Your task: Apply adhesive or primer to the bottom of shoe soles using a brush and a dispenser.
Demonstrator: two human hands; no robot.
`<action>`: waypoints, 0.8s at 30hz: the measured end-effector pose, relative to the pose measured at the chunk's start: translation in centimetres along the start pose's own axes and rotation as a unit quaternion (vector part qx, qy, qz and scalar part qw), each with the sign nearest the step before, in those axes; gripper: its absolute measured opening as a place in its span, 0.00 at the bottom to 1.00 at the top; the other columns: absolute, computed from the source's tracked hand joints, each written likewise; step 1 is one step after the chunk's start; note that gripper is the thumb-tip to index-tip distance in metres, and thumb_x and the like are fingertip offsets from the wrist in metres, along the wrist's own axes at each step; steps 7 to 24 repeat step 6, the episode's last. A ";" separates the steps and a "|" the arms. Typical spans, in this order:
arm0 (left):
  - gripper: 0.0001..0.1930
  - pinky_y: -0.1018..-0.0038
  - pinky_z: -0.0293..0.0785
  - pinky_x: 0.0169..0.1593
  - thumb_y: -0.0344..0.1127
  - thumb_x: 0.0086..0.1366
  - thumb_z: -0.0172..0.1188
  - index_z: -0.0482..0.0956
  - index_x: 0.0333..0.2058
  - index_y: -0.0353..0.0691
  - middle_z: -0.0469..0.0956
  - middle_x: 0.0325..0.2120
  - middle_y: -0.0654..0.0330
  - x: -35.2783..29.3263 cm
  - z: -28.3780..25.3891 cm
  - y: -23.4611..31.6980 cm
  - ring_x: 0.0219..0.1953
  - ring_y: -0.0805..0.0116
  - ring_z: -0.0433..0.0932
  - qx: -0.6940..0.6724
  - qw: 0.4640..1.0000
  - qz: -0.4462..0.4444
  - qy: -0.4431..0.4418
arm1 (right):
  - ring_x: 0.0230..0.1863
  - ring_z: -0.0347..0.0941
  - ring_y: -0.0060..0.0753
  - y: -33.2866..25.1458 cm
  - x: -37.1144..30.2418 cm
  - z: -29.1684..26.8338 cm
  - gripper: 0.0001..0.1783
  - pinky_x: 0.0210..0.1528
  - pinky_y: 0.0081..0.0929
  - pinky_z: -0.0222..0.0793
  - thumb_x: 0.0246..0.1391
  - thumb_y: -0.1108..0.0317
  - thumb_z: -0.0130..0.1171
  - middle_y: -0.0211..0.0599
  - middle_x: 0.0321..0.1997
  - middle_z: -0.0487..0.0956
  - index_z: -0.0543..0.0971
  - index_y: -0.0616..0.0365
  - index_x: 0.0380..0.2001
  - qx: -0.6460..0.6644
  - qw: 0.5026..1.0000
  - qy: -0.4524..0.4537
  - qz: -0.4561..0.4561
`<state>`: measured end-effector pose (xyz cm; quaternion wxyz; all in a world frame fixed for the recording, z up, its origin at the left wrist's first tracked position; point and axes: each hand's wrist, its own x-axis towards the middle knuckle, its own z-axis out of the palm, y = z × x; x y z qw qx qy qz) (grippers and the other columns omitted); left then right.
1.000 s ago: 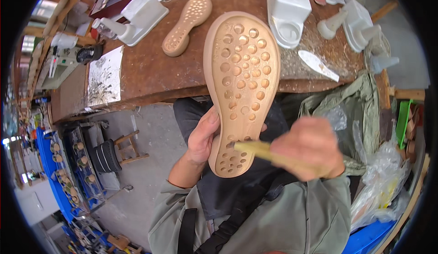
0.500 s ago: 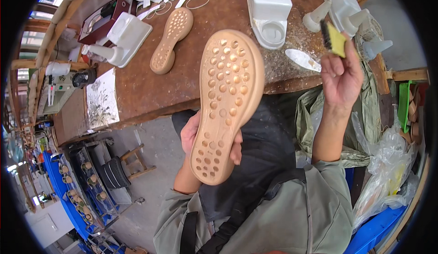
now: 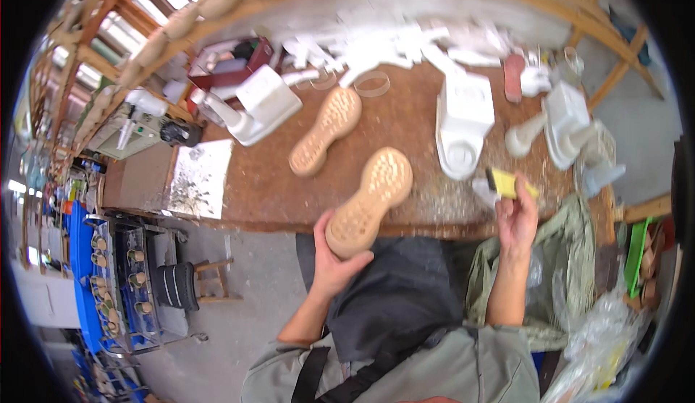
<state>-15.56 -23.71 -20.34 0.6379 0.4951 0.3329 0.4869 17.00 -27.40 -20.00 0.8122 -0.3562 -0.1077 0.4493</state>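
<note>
My left hand is closed round the heel end of a tan shoe sole, its dimpled bottom facing up. The sole reaches over the front edge of the workbench. A small yellow brush with dark bristles is pinched in the fingers of my right hand, over the right part of the bench. Beside the bristles lies a white flat piece, partly hidden by the brush. A second tan sole, also dimpled side up, rests on the bench beyond my left hand.
A white dispenser with a round cup stands at mid-bench. Similar white bottles stand left and right. White strips line the back, beside a dark red box. Clear plastic bags lie at the lower right.
The sole has moved away from me, down toward the bench, and looks smaller. My right hand has lowered with the brush, now held more level. The view has tilted up, showing more of the back.
</note>
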 end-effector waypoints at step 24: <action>0.44 0.67 0.63 0.58 0.26 0.45 0.71 0.51 0.56 0.36 0.64 0.52 0.53 4.3 1.6 3.4 0.55 0.64 0.66 -0.006 0.997 0.079 -0.001 | 0.14 0.61 0.16 -0.2 1.1 -0.3 0.13 0.15 0.14 0.55 0.57 0.67 0.53 0.32 0.27 0.76 0.72 0.60 0.45 -0.019 1.000 -0.012 -0.008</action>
